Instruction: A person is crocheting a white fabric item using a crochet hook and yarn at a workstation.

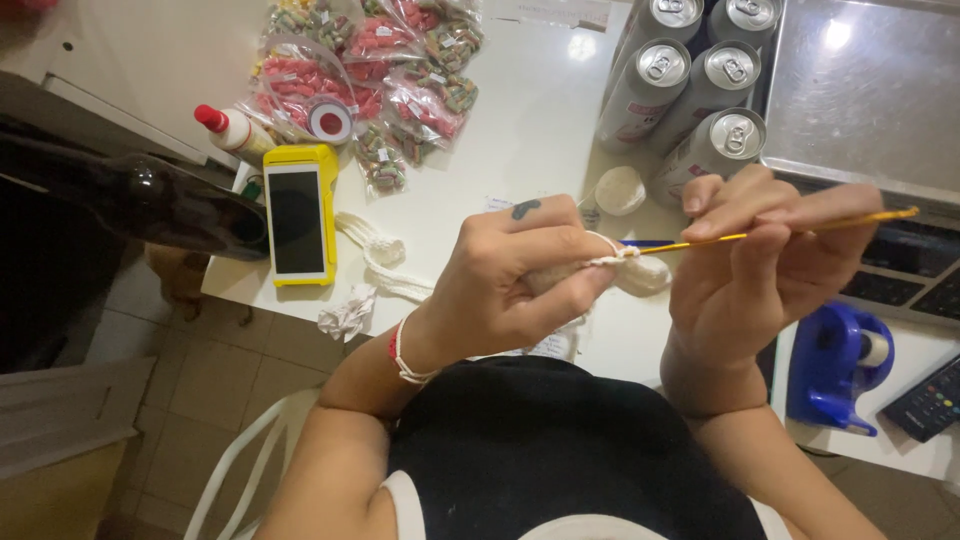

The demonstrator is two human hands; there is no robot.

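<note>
My left hand point(520, 275) is closed around a small cream crochet piece point(640, 272), with a strand of cream yarn looped over the index finger. My right hand point(765, 255) pinches a thin yellow crochet hook point(850, 220), whose tip meets the yarn at the left fingertips. Both hands hover over the white table point(520, 130), close to my chest. A strip of cream crochet work point(375, 250) lies on the table left of the left hand.
Several silver drink cans point(690, 90) stand at the back right beside a metal tray point(870, 90). Bags of colourful sweets point(380, 70), a yellow handheld terminal point(298, 215), a glue bottle point(235, 130), a blue tape dispenser point(835, 365) and a remote point(925, 400) surround the hands.
</note>
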